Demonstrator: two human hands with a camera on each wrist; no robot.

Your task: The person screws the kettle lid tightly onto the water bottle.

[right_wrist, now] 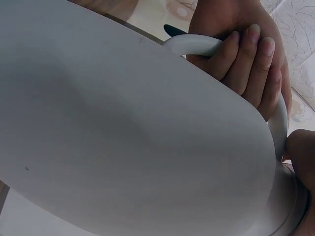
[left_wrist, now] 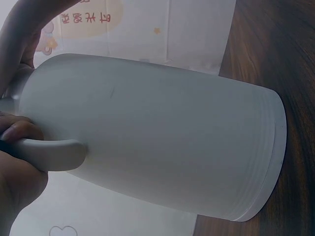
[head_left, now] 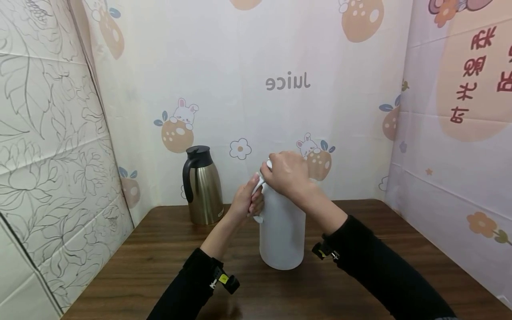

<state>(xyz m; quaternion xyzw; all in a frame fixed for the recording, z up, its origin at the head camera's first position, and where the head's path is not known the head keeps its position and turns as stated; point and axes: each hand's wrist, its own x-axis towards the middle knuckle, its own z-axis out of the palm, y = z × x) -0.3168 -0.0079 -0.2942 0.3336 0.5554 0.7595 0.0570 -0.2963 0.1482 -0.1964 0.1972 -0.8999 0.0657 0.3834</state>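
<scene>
A white thermos jug stands upright on the wooden table, its smooth body also filling much of the left wrist view and right wrist view. My left hand grips the jug's curved handle, with fingers wrapped round it and the thumb lying up along its top. Over the jug's lid my right hand is curled from above, gripping the top and covering most of it. In the right wrist view the left hand's fingers show curled through the handle, close below the right hand.
Behind and to the left stands a steel thermos jug with a black lid and handle. Printed curtains hang behind and on both sides of the brown wooden table. Small cameras are strapped to both wrists.
</scene>
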